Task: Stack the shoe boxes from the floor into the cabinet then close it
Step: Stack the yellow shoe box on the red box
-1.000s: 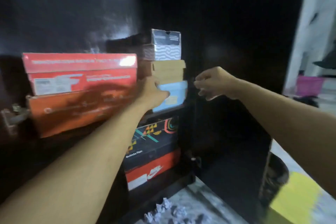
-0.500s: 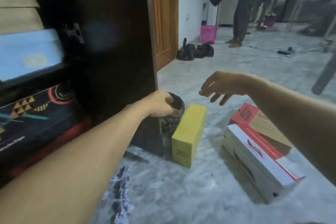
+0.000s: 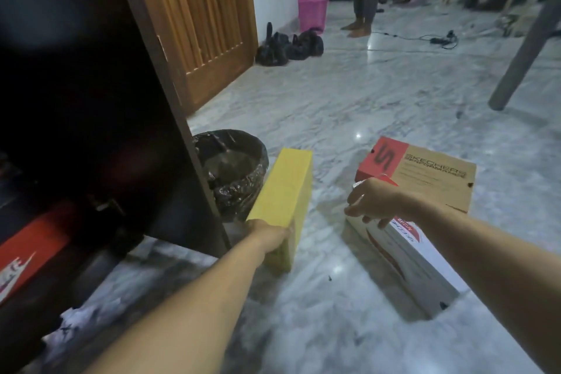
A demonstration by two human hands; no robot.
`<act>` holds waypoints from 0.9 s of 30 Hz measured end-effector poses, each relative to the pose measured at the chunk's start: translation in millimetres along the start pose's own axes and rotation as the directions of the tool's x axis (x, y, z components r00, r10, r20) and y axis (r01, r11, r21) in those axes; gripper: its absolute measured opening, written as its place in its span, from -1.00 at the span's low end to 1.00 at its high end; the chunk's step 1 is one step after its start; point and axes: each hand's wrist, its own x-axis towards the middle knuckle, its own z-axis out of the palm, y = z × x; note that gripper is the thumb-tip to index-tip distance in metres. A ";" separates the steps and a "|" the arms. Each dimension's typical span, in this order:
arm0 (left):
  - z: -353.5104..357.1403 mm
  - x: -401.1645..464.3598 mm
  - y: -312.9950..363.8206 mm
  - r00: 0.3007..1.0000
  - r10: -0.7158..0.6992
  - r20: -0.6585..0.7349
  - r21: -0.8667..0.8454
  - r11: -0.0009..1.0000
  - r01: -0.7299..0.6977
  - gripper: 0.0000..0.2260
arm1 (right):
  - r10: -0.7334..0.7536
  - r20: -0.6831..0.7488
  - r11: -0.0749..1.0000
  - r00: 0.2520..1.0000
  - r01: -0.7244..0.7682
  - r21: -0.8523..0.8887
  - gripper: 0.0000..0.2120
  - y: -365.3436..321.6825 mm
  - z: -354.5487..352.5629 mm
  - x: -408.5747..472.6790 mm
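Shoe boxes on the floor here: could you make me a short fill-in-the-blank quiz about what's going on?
1. The left hand grips the ____ box.
2. The right hand reaches over the white box, which lies on the ____.
3. Behind it sits a brown box with a ____ corner.

Answers: yellow; floor; red

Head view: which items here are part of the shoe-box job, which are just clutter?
Job:
- yellow shoe box, on edge, gripped by left hand
- white Skechers box, right hand on it
- brown Skechers box
- cabinet, open
- red box inside it

Clutter:
- bin with black liner
- pink basket
- black bags
- crumpled paper
- cable
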 end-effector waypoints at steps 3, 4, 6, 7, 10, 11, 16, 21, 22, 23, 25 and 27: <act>9.6 18.3 0.3 0.969 -0.215 0.125 -0.278 0.929 0.242 -0.35 | 0.002 -0.016 0.999 1.000 -0.001 0.050 -0.64 8.9 11.7 21.5; 11.7 26.2 -1.0 0.956 -0.254 0.144 -0.342 0.894 0.290 -0.34 | 0.002 -0.026 0.998 1.000 0.000 0.070 -0.62 11.0 14.8 28.0; 16.9 43.2 -6.6 0.946 -0.292 0.142 -0.428 0.844 0.325 -0.32 | -0.007 -0.043 0.997 0.999 0.010 0.083 -0.60 12.5 18.5 40.1; 19.6 49.4 -9.9 0.943 -0.301 0.141 -0.450 0.829 0.332 -0.31 | -0.013 -0.053 0.996 0.999 0.017 0.083 -0.60 12.4 19.2 45.5; 27.3 65.2 -20.6 0.944 -0.289 0.162 -0.502 0.799 0.331 -0.34 | -0.020 -0.069 0.995 0.997 0.026 0.094 -0.56 10.6 19.5 59.5; 29.1 68.1 -23.7 0.948 -0.273 0.163 -0.527 0.789 0.317 -0.37 | -0.018 -0.081 0.994 0.997 0.027 0.105 -0.52 10.0 19.6 63.2; 33.7 71.5 -43.7 0.964 -0.264 0.011 -0.616 0.758 0.215 -0.44 | -0.039 -0.241 0.993 0.970 0.064 0.097 -0.35 6.3 16.3 72.9; 25.8 62.6 -72.3 0.982 -0.186 0.008 -0.609 0.779 0.153 -0.66 | -0.102 -0.346 0.984 0.933 0.145 0.101 -0.17 -8.2 2.1 78.0; 23.5 62.5 -78.7 0.986 -0.166 0.022 -0.608 0.780 0.145 -0.68 | -0.136 -0.357 0.980 0.924 0.178 0.087 -0.14 -11.6 -1.5 79.6; 21.1 60.9 -83.8 0.988 -0.153 0.033 -0.600 0.787 0.142 -0.69 | -0.168 -0.356 0.975 0.919 0.207 0.074 -0.11 -15.7 -5.2 80.6; 17.2 57.7 -93.9 0.989 -0.134 0.057 -0.591 0.794 0.141 -0.65 | -0.215 -0.321 0.969 0.922 0.243 0.049 -0.06 -24.2 -12.4 80.3; 13.1 51.7 -100.0 0.991 -0.116 0.074 -0.586 0.798 0.137 -0.63 | -0.226 -0.271 0.973 0.936 0.229 -0.021 0.03 -31.9 -18.8 77.5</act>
